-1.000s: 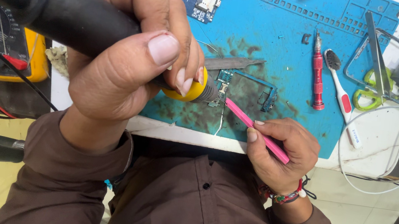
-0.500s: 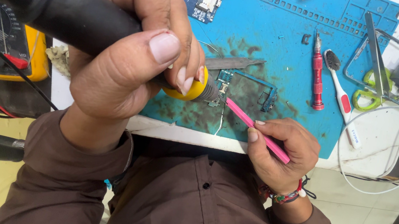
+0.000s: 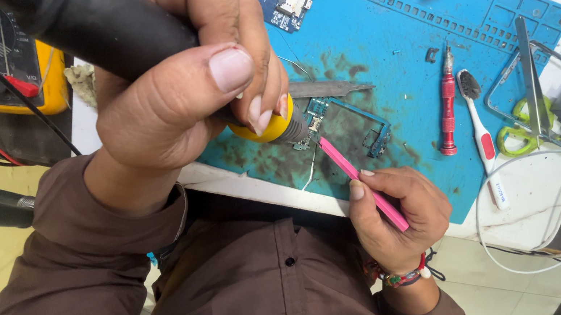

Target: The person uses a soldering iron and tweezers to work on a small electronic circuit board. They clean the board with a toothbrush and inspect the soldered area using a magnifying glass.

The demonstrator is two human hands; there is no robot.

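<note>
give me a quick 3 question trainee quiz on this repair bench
1. True or false: the left hand holds the black hot-air wand.
2. The right hand holds: A) scissors B) pink tweezers C) red screwdriver.
3. What colour is the mat under the small board?

Key: 1 true; 2 B; 3 blue.

Blue mat [image 3: 410,66] scorched dark; pink tweezers [image 3: 363,184]; red screwdriver [image 3: 447,108]; yellow multimeter [image 3: 49,85].
</note>
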